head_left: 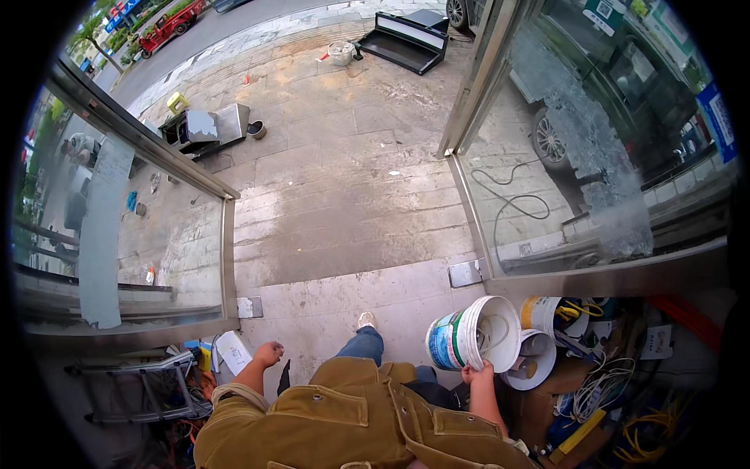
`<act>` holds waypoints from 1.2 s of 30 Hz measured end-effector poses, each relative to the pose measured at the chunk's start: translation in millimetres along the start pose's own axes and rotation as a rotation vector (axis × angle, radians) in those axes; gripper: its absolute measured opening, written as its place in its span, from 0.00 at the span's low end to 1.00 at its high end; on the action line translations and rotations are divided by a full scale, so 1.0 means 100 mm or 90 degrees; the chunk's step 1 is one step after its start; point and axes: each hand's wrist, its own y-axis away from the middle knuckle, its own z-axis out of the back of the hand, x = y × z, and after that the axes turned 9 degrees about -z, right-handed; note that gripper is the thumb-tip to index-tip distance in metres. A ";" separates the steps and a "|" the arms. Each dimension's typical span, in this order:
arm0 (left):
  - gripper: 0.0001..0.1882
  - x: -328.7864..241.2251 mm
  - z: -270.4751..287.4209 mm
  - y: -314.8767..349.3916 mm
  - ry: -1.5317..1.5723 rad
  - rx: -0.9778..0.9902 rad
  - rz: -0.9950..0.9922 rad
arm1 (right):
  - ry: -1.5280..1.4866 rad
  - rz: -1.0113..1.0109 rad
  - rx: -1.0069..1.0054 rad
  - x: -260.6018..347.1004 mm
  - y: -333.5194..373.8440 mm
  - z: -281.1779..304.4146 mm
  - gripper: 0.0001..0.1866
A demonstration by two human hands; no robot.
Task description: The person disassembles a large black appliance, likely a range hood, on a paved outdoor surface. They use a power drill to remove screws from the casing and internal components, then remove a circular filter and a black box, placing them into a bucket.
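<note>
My right hand (478, 374) grips the near rim of a white plastic bucket (449, 341) with a blue and green label. The bucket is tilted, its mouth facing right and toward me; a greyish residue shows inside. My left hand (269, 354) hangs out to the left at waist height, fingers loosely curled and nothing visible in it. My left shoe (366, 320) is forward on the pale floor of the doorway. The brown jacket I wear covers the lower middle of the view.
Glass doors with metal frames (461, 102) flank the doorway. On the right lie more buckets (534, 361), cables (605, 388) and tools; on the left, a folded metal ladder (144, 384). Outside are paving, a black metal frame (404, 45), a metal box (226, 125) and a red truck (168, 27).
</note>
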 end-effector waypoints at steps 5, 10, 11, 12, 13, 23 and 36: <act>0.14 -0.26 1.19 -0.68 0.027 -0.175 -0.011 | 0.128 0.065 -0.028 -0.31 0.39 -1.84 0.14; 0.12 -0.26 2.03 -1.25 0.168 -0.295 -0.027 | 0.326 0.071 0.041 -0.57 0.47 -3.86 0.14; 0.12 -0.28 2.07 -1.32 0.211 -0.314 -0.021 | 0.359 0.089 0.039 -0.52 0.40 -4.18 0.14; 0.11 -0.30 2.10 -1.39 0.257 -0.342 -0.017 | 0.372 0.090 0.027 -0.51 0.43 -4.56 0.14; 0.11 -0.34 2.11 -1.43 0.304 -0.370 -0.013 | 0.385 0.091 0.015 -0.52 0.46 -4.93 0.15; 0.10 -0.25 1.78 -1.61 0.204 -0.183 0.309 | 0.479 0.145 -0.105 -0.83 0.14 -7.98 0.14; 0.09 -1.43 4.51 -5.84 0.329 -0.329 0.144 | 0.525 0.138 -0.095 -0.69 -1.07 -11.22 0.16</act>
